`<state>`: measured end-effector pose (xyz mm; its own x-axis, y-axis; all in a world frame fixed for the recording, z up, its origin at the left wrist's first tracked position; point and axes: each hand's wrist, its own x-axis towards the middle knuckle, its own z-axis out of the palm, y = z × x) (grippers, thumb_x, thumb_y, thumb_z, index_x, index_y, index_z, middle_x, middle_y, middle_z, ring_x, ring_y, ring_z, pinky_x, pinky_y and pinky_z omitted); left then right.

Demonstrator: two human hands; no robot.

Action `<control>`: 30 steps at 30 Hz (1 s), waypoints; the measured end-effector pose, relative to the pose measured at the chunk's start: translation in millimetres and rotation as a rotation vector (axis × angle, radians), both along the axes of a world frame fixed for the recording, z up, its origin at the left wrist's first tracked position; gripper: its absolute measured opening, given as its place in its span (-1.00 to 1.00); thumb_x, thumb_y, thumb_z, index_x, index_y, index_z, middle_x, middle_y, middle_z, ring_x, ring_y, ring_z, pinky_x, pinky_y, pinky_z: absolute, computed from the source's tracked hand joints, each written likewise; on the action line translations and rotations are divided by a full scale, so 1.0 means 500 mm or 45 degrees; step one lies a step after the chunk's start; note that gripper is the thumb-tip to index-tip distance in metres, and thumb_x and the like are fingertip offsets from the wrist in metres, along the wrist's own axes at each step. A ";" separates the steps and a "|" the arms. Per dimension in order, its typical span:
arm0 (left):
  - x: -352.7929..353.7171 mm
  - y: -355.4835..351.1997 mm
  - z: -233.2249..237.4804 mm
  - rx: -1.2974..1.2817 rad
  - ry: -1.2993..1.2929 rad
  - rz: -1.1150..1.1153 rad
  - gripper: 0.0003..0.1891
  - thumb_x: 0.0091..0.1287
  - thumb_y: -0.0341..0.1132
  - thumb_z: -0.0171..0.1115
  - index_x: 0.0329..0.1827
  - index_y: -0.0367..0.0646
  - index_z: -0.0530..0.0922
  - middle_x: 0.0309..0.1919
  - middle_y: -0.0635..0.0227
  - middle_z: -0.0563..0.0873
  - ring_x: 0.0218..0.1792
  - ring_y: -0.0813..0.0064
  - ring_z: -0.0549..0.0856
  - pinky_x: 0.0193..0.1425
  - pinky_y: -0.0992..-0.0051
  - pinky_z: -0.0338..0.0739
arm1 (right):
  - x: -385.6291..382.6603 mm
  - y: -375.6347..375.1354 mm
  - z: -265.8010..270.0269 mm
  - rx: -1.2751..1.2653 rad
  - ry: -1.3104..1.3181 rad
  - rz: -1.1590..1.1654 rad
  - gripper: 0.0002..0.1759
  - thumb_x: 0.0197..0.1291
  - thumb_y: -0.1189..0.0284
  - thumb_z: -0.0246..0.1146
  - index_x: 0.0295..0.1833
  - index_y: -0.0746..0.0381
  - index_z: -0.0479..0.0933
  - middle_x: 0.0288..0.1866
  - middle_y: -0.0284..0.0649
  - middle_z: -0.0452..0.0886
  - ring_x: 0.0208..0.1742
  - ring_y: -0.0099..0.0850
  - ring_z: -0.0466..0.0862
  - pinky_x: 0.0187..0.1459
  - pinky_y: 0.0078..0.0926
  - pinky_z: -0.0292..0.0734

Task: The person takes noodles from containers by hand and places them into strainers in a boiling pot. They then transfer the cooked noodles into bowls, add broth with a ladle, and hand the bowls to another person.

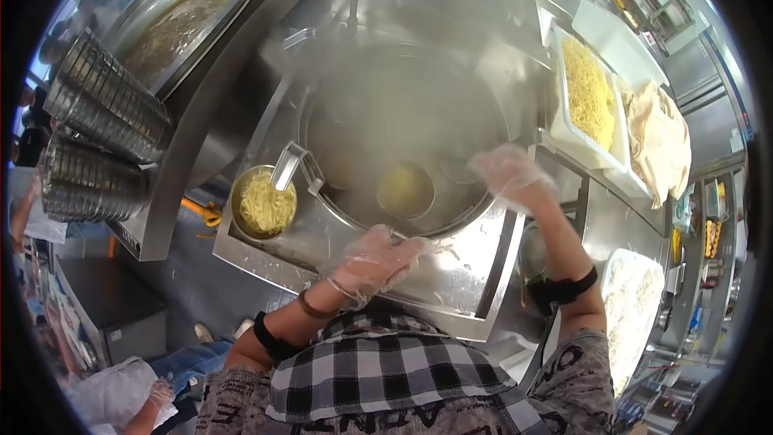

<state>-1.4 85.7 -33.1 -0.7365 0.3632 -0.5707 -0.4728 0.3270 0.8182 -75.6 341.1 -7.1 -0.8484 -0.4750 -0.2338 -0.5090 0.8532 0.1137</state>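
Note:
A large round pot (316, 208) of steaming cooking liquid stands in the steel counter before me. Inside it, a round strainer (405, 191) holds yellowish noodles; other round shapes beside it are dim under the steam. My left hand (377, 259), in a clear plastic glove, is near the pot's front rim, fingers stretched to the right and nothing visible in them. Over the right rim is my gloved right hand (515, 179); blur and steam obscure its fingers. Left of the pot, a metal bowl (235, 208) of yellow noodles (267, 205) stands beneath a bent metal bracket (287, 166).
Stacked metal bowls (101, 137) and a wide pan of brown broth (181, 32) stand left. To the right are a white bin (564, 117) of noodles, a beige cloth (656, 141) and a white tray (618, 262). Another person's gloved hand (161, 392) shows at lower left.

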 end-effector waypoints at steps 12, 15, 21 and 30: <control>-0.078 -0.012 -0.036 0.585 -0.496 -0.295 -0.58 0.31 -0.08 -0.14 -0.57 -0.21 0.47 -0.73 0.42 0.49 -0.66 0.59 0.48 -0.45 0.62 0.36 | -0.551 0.143 -0.037 0.028 0.327 -0.262 -0.74 0.03 0.34 0.05 -0.19 0.22 0.49 -0.27 -0.09 0.54 -0.20 -0.19 0.53 -0.16 -0.37 0.42; -0.091 -0.019 -0.041 0.601 -0.463 -0.374 -0.61 0.30 -0.11 -0.15 -0.51 -0.20 0.48 -0.71 0.41 0.50 -0.59 0.59 0.50 -0.37 0.63 0.37 | -0.488 0.079 0.064 0.484 -0.123 -0.355 -0.68 0.00 0.28 0.07 -0.17 0.24 0.49 -0.27 -0.06 0.52 -0.17 -0.18 0.51 -0.14 -0.38 0.40; -0.075 -0.033 -0.067 0.634 0.066 -0.504 -0.71 0.28 -0.18 -0.17 -0.37 -0.15 0.50 -0.59 0.44 0.56 -0.50 0.61 0.53 -0.32 0.62 0.38 | -0.358 0.037 0.152 -0.043 0.329 -0.380 -0.66 -0.02 0.23 0.11 -0.20 0.24 0.49 -0.32 -0.03 0.50 -0.20 -0.15 0.51 -0.16 -0.32 0.38; -0.063 -0.040 -0.026 0.228 -0.026 -0.059 -0.70 0.24 -0.14 -0.04 -0.37 -0.22 0.49 -0.62 0.35 0.54 -0.65 0.60 0.48 -0.58 0.62 0.34 | -0.187 -0.009 0.301 -0.387 0.722 -0.393 -0.79 -0.10 0.33 0.13 -0.43 0.27 0.43 -0.44 -0.11 0.48 -0.35 -0.25 0.51 -0.27 -0.38 0.38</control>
